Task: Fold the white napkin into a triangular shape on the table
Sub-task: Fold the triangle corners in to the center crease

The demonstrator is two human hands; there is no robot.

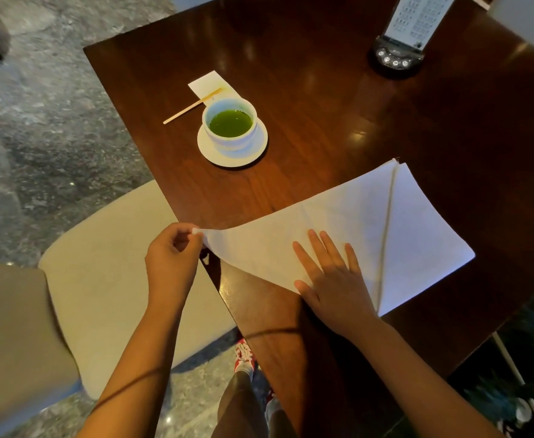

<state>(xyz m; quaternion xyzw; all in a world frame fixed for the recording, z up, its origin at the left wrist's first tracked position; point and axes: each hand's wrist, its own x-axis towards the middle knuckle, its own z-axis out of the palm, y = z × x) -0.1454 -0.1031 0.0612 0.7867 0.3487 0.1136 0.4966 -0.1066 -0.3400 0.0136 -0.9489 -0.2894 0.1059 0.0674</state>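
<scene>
Left hand (172,254) pinches the napkin (354,235) tip at 9 o'clock, fingers curled tight on it, corner hanging past the table (322,105) edge. Right hand (332,279) lies flat, fingers straight and spread, pressing the cloth at about 6 o'clock. Napkin sits near-side on the table, partly folded, a seam running toward 12. Risk: pulling the tip too hard drags the cloth out from under the palm and skews the fold. A wide sweep toward 11 could knock the cup (229,123) of green tea.
</scene>
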